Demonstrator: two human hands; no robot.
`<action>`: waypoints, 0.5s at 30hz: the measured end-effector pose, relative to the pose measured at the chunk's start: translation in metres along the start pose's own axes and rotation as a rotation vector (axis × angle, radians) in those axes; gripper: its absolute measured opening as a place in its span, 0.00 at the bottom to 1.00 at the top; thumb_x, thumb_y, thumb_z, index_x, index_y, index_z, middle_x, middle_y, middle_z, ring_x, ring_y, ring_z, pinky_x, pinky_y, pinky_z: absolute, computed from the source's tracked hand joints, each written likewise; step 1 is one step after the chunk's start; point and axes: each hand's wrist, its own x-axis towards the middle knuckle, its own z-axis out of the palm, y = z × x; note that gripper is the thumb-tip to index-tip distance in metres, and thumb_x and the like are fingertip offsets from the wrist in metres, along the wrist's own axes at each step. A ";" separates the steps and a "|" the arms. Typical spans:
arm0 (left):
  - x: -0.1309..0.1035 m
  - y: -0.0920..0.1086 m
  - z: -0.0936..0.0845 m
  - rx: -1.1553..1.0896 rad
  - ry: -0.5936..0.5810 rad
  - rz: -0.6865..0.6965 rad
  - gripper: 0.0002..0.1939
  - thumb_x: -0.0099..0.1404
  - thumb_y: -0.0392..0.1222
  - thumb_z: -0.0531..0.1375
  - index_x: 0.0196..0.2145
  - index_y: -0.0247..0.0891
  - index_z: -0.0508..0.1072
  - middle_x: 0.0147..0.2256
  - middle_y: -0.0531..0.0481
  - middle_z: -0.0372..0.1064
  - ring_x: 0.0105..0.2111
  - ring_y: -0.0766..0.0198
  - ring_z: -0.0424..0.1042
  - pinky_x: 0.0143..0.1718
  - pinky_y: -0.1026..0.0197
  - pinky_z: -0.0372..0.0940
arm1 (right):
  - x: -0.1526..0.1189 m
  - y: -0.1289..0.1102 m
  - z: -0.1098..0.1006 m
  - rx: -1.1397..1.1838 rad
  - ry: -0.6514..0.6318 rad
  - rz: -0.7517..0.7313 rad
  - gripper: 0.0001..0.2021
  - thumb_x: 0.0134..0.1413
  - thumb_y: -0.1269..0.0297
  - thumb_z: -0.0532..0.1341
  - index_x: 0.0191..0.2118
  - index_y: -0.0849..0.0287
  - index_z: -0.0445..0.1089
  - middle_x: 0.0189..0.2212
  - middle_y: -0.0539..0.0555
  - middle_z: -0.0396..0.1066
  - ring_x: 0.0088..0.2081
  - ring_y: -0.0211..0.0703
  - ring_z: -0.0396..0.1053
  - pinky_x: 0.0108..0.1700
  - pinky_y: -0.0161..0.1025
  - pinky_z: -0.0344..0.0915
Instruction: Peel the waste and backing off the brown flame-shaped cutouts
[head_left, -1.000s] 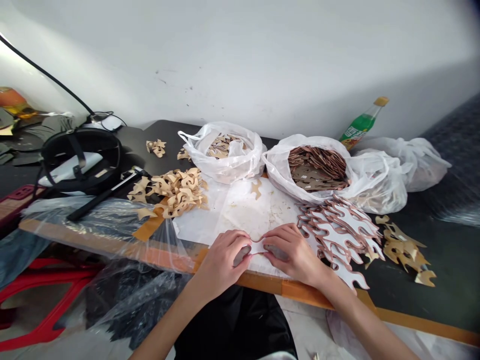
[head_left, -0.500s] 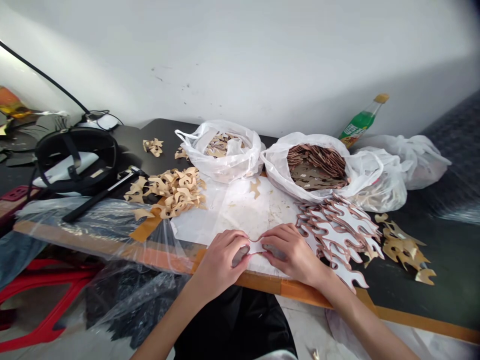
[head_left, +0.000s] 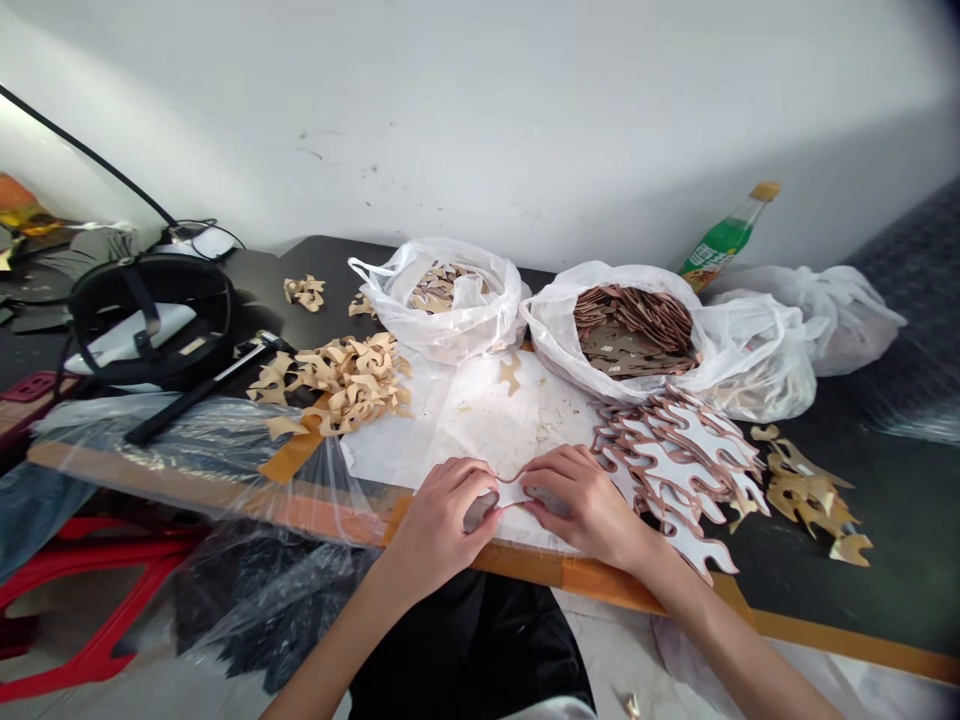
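Observation:
Both hands pinch one wavy cut-out piece [head_left: 511,493], white-faced with a thin brown edge, low over the front of the table. My left hand [head_left: 450,502] grips its left end between thumb and fingers. Its right end is in my right hand [head_left: 576,496]. My fingers cover most of the piece. Just right of that hand lies a heap of similar white cut-outs [head_left: 694,450] with brown edges. White paper [head_left: 480,430] is spread beneath and beyond the hands, with a single tan scrap [head_left: 510,374] on it.
Curled tan scraps [head_left: 352,375] lie left, beside a hammer [head_left: 206,390] and black headgear [head_left: 154,320]. Behind stand a bag of scraps [head_left: 465,335] and a bag of brown pieces [head_left: 555,345]. A green bottle [head_left: 724,247] leans at back right; gold scraps [head_left: 810,490] lie at right.
Almost nothing differs. Both hands stay in place, holding the cut-out piece at its two ends, and the view has shifted very slightly.

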 end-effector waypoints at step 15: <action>-0.001 -0.001 0.000 0.042 -0.014 0.007 0.08 0.71 0.37 0.62 0.47 0.44 0.74 0.49 0.47 0.74 0.51 0.54 0.72 0.54 0.50 0.67 | -0.002 0.001 0.001 0.002 -0.002 0.006 0.10 0.70 0.61 0.64 0.53 0.52 0.76 0.50 0.57 0.76 0.50 0.51 0.72 0.52 0.50 0.66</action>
